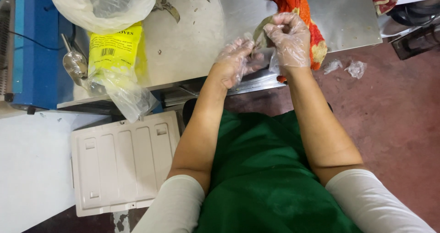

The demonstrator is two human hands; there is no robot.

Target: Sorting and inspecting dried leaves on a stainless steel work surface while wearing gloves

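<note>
While both gloved hands pinch it | leaf (259,31) long axis near upright, tip up-right | left hand (236,61), right hand (288,38) grip closed

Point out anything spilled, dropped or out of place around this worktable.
Two crumpled clear plastic scraps lie on the red floor right of the metal table, looking dropped. Dried leaf bits are scattered on the tabletop. The yellow packet in a plastic bag overhangs the table's front edge.

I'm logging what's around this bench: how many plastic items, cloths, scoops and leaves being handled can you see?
Plastic bags: 2, a white bag and a yellow-labelled bag
Crumpled plastic scraps on the floor: 2
Patterned red cloths: 2
Metal scoop: 1
Dried leaf held by both gloved hands: 1
Total: 8
</note>
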